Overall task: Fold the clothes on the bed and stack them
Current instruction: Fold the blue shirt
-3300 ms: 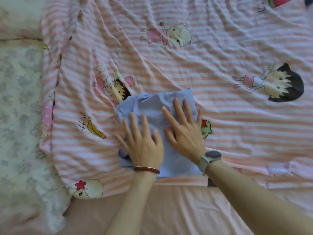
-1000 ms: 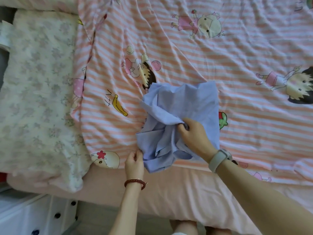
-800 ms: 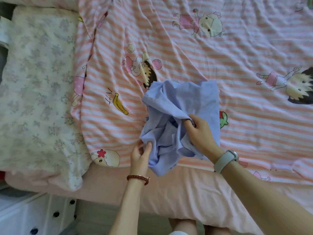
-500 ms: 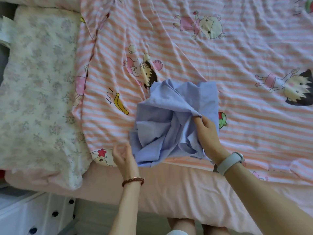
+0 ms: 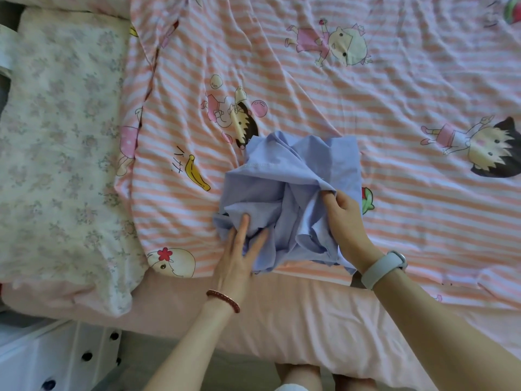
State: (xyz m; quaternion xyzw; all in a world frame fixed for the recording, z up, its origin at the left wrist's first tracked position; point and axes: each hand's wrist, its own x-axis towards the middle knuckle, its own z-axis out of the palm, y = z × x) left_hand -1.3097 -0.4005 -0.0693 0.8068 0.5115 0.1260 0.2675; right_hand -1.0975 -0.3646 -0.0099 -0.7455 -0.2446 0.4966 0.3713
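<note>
The light-blue garment [image 5: 290, 198] lies rumpled on the striped bed cover [image 5: 366, 94], near the bed's front edge. My left hand [image 5: 238, 258] presses its near-left part with straight fingers; my right hand [image 5: 342, 218] pinches a fold at its right side.

Only legible marks: three or so short black handwritten-style strokes [image 5: 177, 167], resembling Japanese kana, printed on the pink-and-white striped cartoon sheet [image 5: 394, 193] just left of the yellow banana drawing [image 5: 196, 174]; exact characters can't be made out. At the frame's top right corner, more black strokes [image 5: 492, 16] beside a watermelon drawing [image 5: 512, 9] on the same sheet, too cut off to read. No brand, label or number readable on the crumpled blue garment [image 5: 284, 198], the wristband [image 5: 383, 268] or elsewhere.
</note>
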